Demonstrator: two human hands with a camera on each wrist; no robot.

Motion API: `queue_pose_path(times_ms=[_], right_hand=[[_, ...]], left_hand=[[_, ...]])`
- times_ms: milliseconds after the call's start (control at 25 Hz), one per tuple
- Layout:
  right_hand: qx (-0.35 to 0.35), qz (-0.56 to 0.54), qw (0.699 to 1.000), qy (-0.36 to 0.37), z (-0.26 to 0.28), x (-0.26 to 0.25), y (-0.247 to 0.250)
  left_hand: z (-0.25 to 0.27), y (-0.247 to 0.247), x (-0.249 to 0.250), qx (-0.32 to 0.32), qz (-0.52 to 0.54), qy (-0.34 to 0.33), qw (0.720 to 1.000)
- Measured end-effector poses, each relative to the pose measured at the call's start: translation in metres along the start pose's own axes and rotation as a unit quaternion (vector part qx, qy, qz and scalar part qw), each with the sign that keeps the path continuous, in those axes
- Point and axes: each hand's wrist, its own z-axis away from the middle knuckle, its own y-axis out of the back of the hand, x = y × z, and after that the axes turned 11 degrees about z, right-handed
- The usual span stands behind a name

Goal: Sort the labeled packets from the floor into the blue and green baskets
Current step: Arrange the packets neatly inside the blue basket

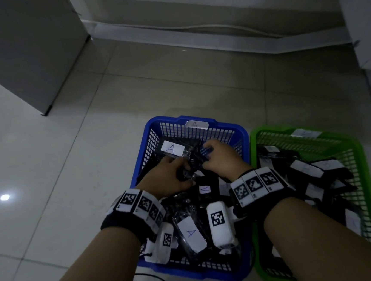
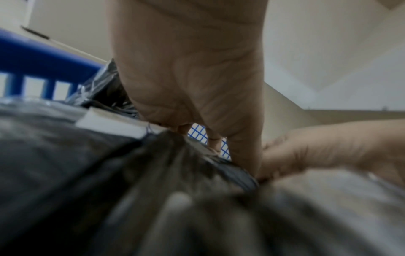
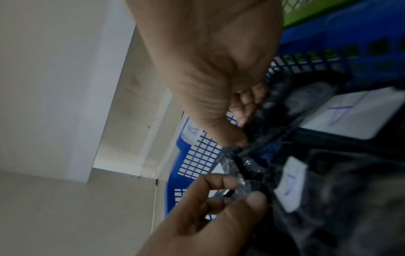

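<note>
The blue basket (image 1: 150, 130), tagged A on its far rim, sits on the floor and holds several black packets with white A labels (image 1: 172, 149). Beside it on the right, the green basket (image 1: 253, 147) holds more labelled black packets. Both hands are inside the blue basket. My left hand (image 1: 183, 169) and right hand (image 1: 208, 158) each pinch one end of the same black packet (image 1: 192, 165) wrapped in crinkly clear plastic. The right wrist view shows the right hand (image 3: 238, 136) and the left hand (image 3: 238, 190) gripping that plastic (image 3: 243, 164). Its label is hidden.
A grey cabinet (image 1: 26, 53) stands at the far left and white furniture (image 1: 367, 23) at the far right. A pale skirting (image 1: 216, 36) runs along the back wall. A black cable (image 1: 160, 279) lies on the tiles in front of the blue basket.
</note>
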Motion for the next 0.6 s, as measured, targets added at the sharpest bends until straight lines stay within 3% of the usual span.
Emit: queue_pose_path(times_ms=[120,200,320,400,600], right_hand=[[-0.088,0.1,0.991,0.003,0.002,-0.002,-0.005],[-0.094,0.083,0.992,0.013,0.003,-0.001,-0.005],[0.026,0.011,0.998,0.049,0.005,0.0,-0.004],[0.106,0.027,0.991,0.075,0.0,0.001,-0.007],[0.125,0.166,0.976,0.06,0.0,0.009,-0.017]], left_hand=[[0.004,-0.001,0.0,0.013,0.014,-0.012,1.0],[0.006,-0.001,0.0,0.016,0.006,-0.018,1.0],[0.007,-0.001,-0.003,0.015,-0.01,-0.025,1.0],[0.008,0.0,-0.003,0.01,-0.008,-0.03,0.999],[0.011,0.001,-0.009,0.032,-0.022,-0.073,0.997]])
